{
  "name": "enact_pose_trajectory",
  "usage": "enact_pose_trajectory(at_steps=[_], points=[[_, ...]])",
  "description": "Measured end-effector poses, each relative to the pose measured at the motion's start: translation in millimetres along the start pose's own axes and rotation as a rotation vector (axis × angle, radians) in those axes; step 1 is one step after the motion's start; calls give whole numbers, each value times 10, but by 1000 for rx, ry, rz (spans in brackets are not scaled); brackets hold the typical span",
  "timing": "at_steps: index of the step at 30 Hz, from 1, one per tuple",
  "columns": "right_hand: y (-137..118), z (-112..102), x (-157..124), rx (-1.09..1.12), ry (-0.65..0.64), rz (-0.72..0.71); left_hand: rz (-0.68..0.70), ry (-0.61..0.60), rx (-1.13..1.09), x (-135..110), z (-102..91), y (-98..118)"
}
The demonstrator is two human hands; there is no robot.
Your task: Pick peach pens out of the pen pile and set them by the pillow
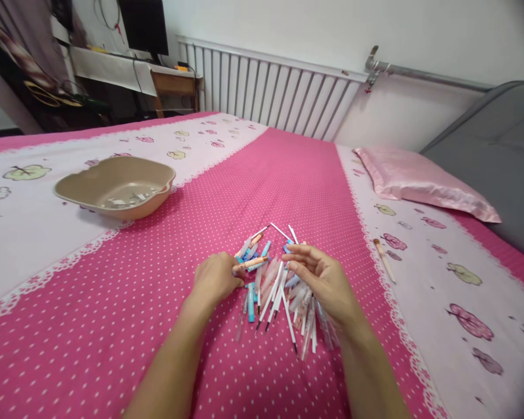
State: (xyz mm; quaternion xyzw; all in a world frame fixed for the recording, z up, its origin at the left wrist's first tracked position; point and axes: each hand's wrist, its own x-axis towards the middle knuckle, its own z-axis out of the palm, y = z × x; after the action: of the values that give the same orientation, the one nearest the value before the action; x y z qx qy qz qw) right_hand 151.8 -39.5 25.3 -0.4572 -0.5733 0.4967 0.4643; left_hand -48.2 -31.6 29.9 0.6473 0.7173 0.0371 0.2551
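Observation:
My left hand [218, 280] is closed around the end of a makeup brush [252, 263] with a peach-coloured handle, which points right over the pile. At the pile's right side, my right hand [321, 276] has its fingers apart and appears to hold nothing; its palm hides part of the heap. Between both hands lies a loose pile of thin white sticks with dark tips [289, 323], clear plastic sleeves [306, 334] and light blue tubes [251, 302]. Another peach-handled brush [257, 238] pokes out at the back of it.
A beige basin [109, 174] with small white pieces inside stands to the left on the bed [266, 186]. Off to the right lies a single makeup brush [384, 260]. Beyond it are a pink pillow [423, 177] and a grey headboard [493, 145]. A radiator [271, 87] lines the wall.

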Motion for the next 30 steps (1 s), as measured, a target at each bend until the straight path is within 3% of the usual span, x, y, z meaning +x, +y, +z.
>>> enact_pose_trajectory(at_steps=[9, 13, 19, 23, 26, 30], points=[[-1, -2, -4, -6, -10, -2, 18, -3, 75, -1, 51, -40], [1, -8, 3, -6, -15, -3, 28, 18, 6, 34, 40, -94], [12, 24, 4, -12, -42, -10, 184, 5, -473, 10, -4, -80], [-25, 86, -37, 3, -171, -50, 254, -45, -839, -62, -10, 30], [-57, 122, -64, -17, -248, -91, 327, -72, -990, -102, -13, 104], [-49, 131, -62, -89, -214, -119, 413, -107, -1119, -126, -13, 164]])
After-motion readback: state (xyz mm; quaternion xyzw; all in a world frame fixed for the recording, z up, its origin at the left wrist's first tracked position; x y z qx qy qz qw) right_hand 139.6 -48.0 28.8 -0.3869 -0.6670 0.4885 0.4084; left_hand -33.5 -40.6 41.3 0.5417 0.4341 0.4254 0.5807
